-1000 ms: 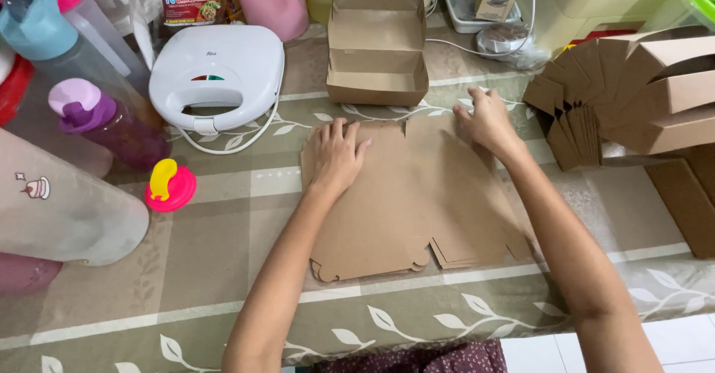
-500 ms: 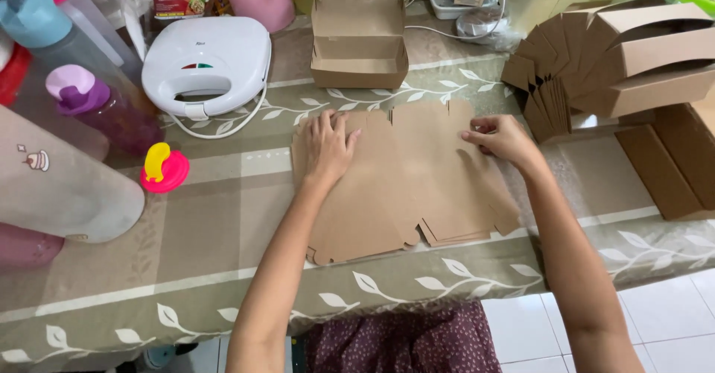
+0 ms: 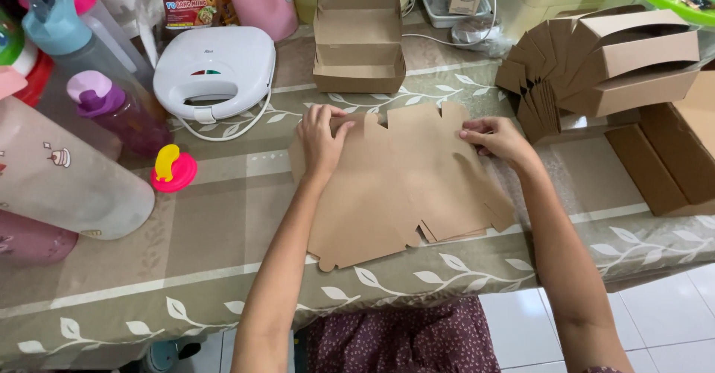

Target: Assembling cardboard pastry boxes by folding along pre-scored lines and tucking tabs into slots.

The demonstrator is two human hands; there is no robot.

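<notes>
A flat brown cardboard box blank lies on the table with its flaps spread. My left hand pinches its far left edge near a flap. At the far right edge, my right hand grips the cardboard with the fingers curled over it. Just beyond the blank stands a folded open cardboard box.
A white sandwich maker sits at the back left, with several bottles and a pink and yellow cap beside it. Stacked folded boxes and flat cardboard fill the right. The table's front edge drops to a tiled floor.
Both hands slid from flat on the cardboard up to its far edge and now pinch it. The camera view shifted so the blank sits lower in the picture.
</notes>
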